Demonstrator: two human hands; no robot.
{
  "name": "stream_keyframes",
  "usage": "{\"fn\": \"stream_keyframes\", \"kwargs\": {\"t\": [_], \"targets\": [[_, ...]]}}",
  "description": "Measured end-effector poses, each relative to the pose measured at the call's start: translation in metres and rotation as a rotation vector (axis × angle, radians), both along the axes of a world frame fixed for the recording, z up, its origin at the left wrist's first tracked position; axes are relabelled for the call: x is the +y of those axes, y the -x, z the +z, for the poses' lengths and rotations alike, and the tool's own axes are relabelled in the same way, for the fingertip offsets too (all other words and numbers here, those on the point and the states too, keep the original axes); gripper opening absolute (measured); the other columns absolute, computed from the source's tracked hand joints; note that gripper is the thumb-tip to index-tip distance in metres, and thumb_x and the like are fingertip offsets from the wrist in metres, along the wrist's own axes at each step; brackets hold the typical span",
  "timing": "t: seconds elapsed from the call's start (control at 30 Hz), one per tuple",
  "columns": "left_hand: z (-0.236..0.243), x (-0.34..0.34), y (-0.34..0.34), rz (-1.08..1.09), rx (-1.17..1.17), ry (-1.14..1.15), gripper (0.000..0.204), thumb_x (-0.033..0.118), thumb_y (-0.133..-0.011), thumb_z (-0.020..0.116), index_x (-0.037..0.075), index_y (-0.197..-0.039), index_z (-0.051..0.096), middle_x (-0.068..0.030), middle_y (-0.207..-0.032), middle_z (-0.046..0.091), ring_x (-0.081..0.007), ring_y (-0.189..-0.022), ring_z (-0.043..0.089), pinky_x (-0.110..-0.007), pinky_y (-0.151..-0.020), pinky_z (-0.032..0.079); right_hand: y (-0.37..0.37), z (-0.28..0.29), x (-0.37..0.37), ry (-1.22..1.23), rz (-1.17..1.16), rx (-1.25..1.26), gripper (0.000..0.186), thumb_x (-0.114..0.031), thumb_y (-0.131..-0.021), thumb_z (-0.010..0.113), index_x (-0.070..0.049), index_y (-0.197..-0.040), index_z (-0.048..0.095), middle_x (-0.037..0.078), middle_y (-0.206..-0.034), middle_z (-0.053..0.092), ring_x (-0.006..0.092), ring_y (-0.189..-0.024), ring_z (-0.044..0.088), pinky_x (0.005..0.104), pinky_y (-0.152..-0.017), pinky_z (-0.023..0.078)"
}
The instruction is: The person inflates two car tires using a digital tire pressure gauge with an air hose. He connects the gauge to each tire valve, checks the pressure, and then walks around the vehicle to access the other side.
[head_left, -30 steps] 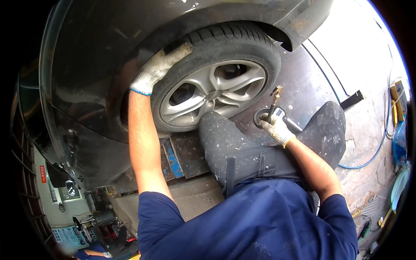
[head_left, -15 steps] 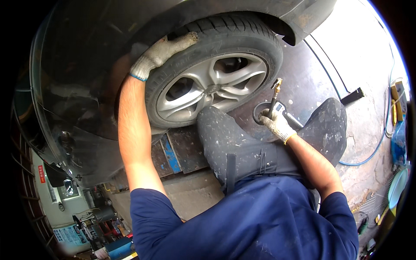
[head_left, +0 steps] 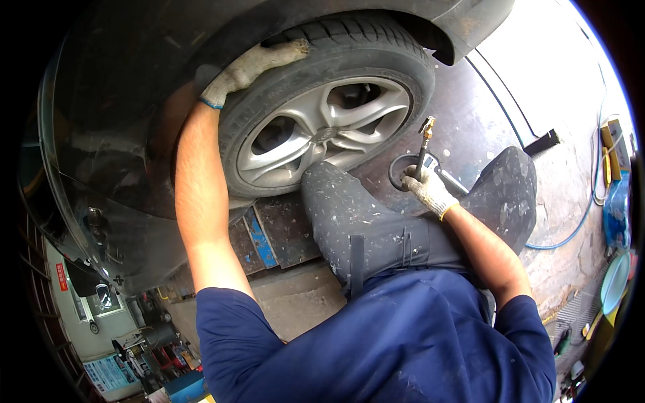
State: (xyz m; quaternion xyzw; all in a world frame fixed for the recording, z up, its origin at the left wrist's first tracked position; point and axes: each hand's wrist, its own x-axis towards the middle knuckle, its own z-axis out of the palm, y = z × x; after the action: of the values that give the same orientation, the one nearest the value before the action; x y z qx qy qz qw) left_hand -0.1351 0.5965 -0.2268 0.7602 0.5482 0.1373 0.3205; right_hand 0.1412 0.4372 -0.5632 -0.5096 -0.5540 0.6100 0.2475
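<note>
A car wheel [head_left: 295, 152], with silver alloy spokes and a black tire [head_left: 316, 69], sits in the wheel arch of a dark car. My left hand [head_left: 252, 69], in a worn knit glove, lies over the tire's upper left part with its fingers stretched along the tread. By my knee, my gloved right hand [head_left: 426, 188] is closed around a tire inflator gauge [head_left: 431, 161] with a small display. Its dark hose loops beside my fingers, and a brass air chuck [head_left: 428, 126] points upward from it. Part of the gauge is hidden by the glove.
The car's dark body [head_left: 121, 154] fills the upper left. My knee [head_left: 329, 185] is close to the rim. A blue-striped metal plate [head_left: 261, 238] lies below the wheel. At right are a blue air hose [head_left: 571, 240], a black-ended bar [head_left: 541, 142] and a light-green basin [head_left: 615, 282].
The view has shifted slightly, so the wheel sits a little higher and further left. My left hand stays on the tire, and my right hand keeps its hold on the gauge.
</note>
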Motion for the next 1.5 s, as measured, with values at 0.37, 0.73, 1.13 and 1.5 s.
{"fn": "stream_keyframes", "kwargs": {"t": [0.37,0.73,1.13,1.5], "targets": [[0.02,-0.005,0.025,0.023,0.336,-0.316,0.034,0.029,-0.096,0.059,0.003,-0.115,0.069,-0.007,-0.114,0.068,-0.0167,-0.104,0.062,-0.029,-0.095,0.047,0.002,0.003,-0.003,-0.023,-0.033,-0.014,0.026,-0.023,-0.091,0.06,-0.003,-0.106,0.065,0.01,-0.085,0.068,0.0199,-0.083,0.064,0.033,-0.081,0.049],[0.014,-0.002,0.015,-0.012,0.458,-0.406,0.041,0.03,-0.103,0.044,-0.001,-0.122,0.064,-0.0115,-0.127,0.064,-0.0199,-0.114,0.061,-0.03,-0.103,0.043,0.001,-0.001,-0.004,-0.041,-0.015,-0.092,0.031,-0.027,-0.092,0.061,-0.002,-0.111,0.064,0.011,-0.088,0.069,0.0211,-0.086,0.065,0.0338,-0.082,0.05],[-0.011,-0.052,0.056,-0.047,0.487,-1.099,0.034,0.023,-0.1,0.055,-0.004,-0.118,0.064,-0.0152,-0.122,0.066,-0.0214,-0.11,0.065,-0.031,-0.1,0.048,0.008,-0.012,-0.007,-0.043,-0.048,-0.08,0.029,-0.024,-0.092,0.062,-0.001,-0.11,0.064,0.011,-0.089,0.07,0.0207,-0.086,0.066,0.0339,-0.081,0.05],[-0.065,-0.138,-0.011,0.286,-1.306,0.128,0.024,0.024,-0.1,0.058,0.004,-0.112,0.062,-0.0097,-0.108,0.063,-0.0207,-0.101,0.061,-0.037,-0.095,0.051,0.006,-0.019,-0.005,-0.07,-0.002,-0.089,0.026,-0.024,-0.092,0.062,-0.002,-0.105,0.064,0.01,-0.086,0.069,0.0205,-0.083,0.065,0.0342,-0.079,0.049]]}}
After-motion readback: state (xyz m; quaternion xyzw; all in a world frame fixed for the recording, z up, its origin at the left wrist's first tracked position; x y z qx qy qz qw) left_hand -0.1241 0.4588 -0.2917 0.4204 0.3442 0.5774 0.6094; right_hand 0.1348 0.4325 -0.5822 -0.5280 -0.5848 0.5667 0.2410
